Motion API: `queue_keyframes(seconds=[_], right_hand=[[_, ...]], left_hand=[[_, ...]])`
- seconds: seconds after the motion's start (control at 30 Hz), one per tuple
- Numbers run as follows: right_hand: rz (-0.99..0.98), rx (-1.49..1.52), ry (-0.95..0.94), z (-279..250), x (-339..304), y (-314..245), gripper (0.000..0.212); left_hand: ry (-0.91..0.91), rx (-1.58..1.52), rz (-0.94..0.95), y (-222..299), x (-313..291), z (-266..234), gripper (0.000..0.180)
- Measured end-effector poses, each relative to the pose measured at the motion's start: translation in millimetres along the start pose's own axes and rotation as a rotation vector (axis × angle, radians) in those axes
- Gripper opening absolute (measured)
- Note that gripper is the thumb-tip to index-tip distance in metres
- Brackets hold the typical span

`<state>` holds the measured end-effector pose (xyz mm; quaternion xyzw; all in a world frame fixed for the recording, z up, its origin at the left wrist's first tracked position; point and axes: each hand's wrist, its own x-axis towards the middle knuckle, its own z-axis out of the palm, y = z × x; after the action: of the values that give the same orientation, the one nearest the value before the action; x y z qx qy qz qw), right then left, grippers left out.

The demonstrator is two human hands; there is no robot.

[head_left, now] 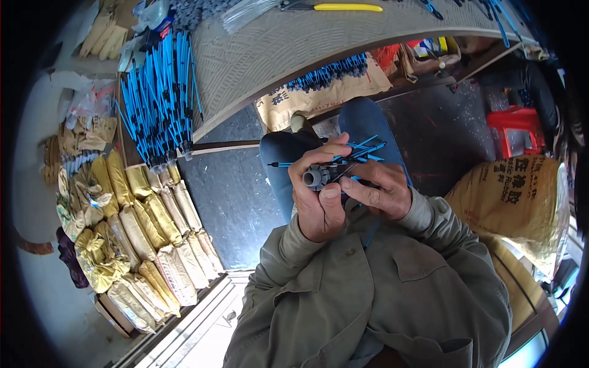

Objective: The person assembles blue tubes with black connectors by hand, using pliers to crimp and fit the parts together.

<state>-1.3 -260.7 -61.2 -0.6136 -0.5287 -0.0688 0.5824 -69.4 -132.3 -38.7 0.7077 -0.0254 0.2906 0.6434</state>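
Above my lap, my left hand (316,205) is closed around a grey plastic piece with a round, hollow end (315,177). My right hand (386,189) meets it from the other side, its thumb and fingers pinched at a small bunch of thin blue rods with black fittings (367,149). The rods fan out above the fingers, and one sticks out to the left past my left hand. How the rods join the grey piece is hidden by the fingers.
A thick heap of blue rods with black ends (159,98) lies at the left of the grey worktable (257,55). Yellow-handled pliers (346,7) rest at its far edge. Stacked wrapped packages (141,233) stand left, a red stool (515,126) and large brown sack (509,196) right.
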Motion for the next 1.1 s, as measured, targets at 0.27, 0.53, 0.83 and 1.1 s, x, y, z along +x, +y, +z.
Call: queue_keyframes(seconds=[0.27, 0.53, 0.83, 1.1], right_hand=[[0.007, 0.071, -0.134, -11.7, 7.1, -1.2, 0.064], [0.027, 0.019, -0.171, -10.0, 4.2, -6.0, 0.064], [0.09, -0.057, 0.022, 6.8, -6.6, -6.1, 0.053], [0.037, -0.188, -0.157, -8.5, 13.6, -1.0, 0.038]], left_hand=[[-0.025, -0.032, -0.021, 2.5, -4.8, -2.1, 0.047], [-0.084, -0.017, 0.038, 1.0, -5.3, -6.2, 0.042], [0.059, -0.077, 0.042, -6.5, -6.5, -3.7, 0.048], [0.116, 0.015, -0.028, -2.5, -4.4, -1.1, 0.048]])
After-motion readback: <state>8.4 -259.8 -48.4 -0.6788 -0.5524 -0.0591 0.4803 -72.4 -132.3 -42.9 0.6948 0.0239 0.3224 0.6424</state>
